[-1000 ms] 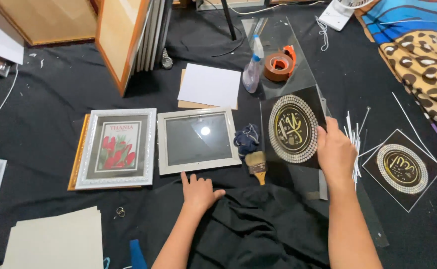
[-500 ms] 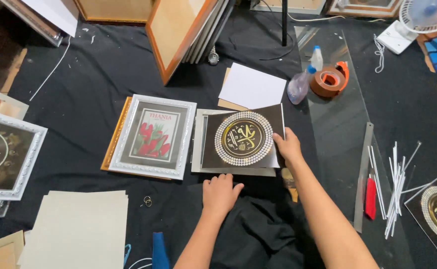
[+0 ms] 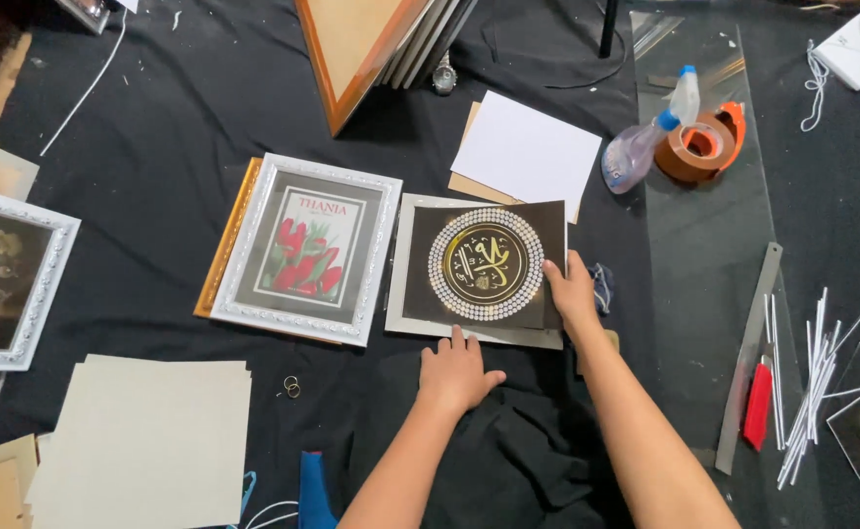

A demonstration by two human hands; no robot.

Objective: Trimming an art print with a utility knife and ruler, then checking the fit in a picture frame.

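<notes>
The right hand presses flat, open fingers on one black square card with a gold round emblem, lying on one silver frame. The left hand, fingers spread, touches the frame's near edge, holding nothing.

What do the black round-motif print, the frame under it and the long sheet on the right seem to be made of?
The black print looks like thin card with a matte face; its round motif, ringed by pale beads or studs, shines gold. The frame under it shows a pale silvery edge, perhaps painted wood or plastic. The long sheet looks like clear glass or acrylic: the dark cloth shows through and it glares.
</notes>
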